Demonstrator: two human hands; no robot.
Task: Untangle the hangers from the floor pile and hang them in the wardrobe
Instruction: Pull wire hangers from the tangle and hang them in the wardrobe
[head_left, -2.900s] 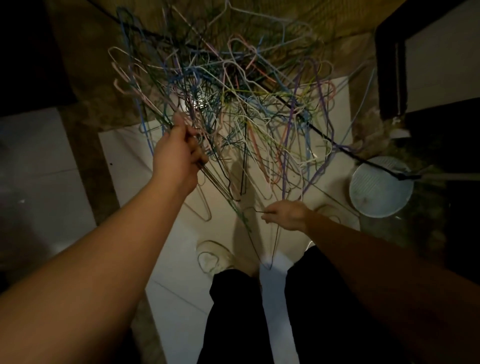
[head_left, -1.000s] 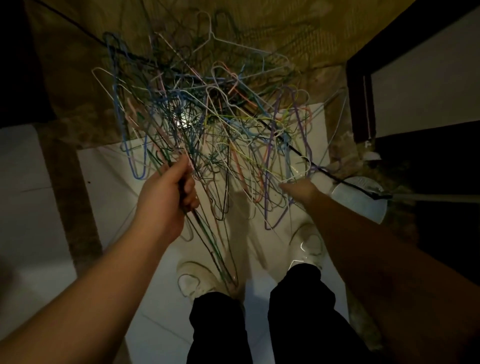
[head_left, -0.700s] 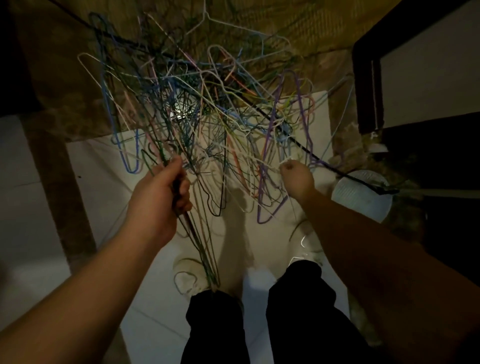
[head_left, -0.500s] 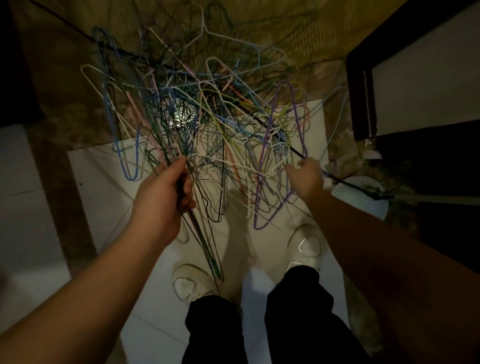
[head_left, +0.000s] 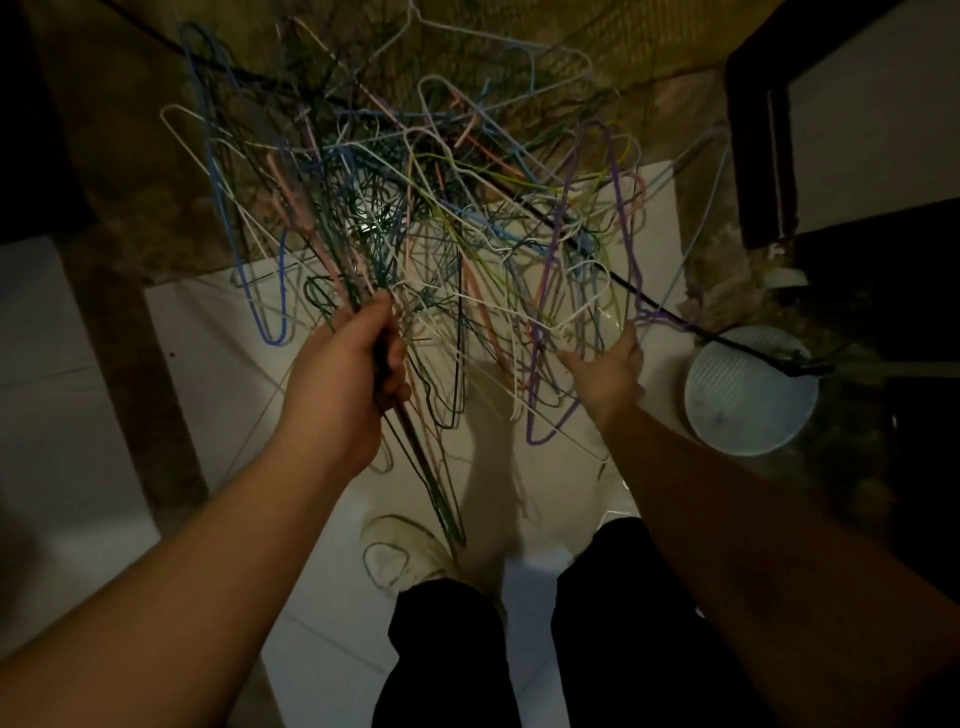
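A big tangle of thin wire hangers (head_left: 415, 208) in many colours hangs in front of me above the floor. My left hand (head_left: 348, 379) grips a bundle of dark green and black hangers (head_left: 421, 467) whose ends trail down towards my shoes. My right hand (head_left: 605, 369) reaches into the lower right of the tangle with fingers spread, touching white and purple wires (head_left: 550, 415); no grip shows. The wardrobe is not clearly in view.
A round pale stool or lid (head_left: 750, 389) stands on the floor at right, with a black cable (head_left: 649, 301) running to it. A dark door frame (head_left: 758, 130) is at upper right. White tiles (head_left: 218, 364) and my legs and shoes (head_left: 400, 556) lie below.
My right hand rose from low down to the tangle's lower right side and its fingers have spread apart. My left hand kept its grip on the dark bundle. The tangle shifted slightly.
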